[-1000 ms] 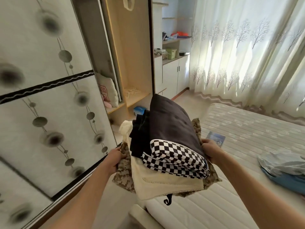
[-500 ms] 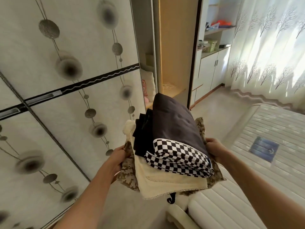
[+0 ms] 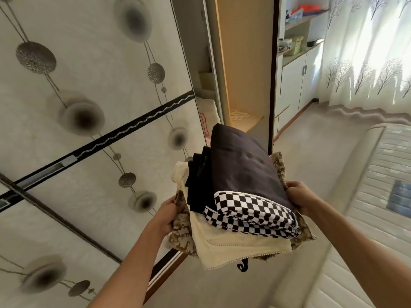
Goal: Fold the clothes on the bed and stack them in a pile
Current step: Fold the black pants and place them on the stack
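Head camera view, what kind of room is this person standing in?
Most likely a bedroom: a bare mattress at right, a sliding-door wardrobe with an open compartment, and tree-print curtains over a bright window.

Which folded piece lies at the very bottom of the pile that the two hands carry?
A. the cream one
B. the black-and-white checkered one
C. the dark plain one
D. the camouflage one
D: the camouflage piece sticks out under the cream piece on both sides, and the left hand and the right hand grip its edges.
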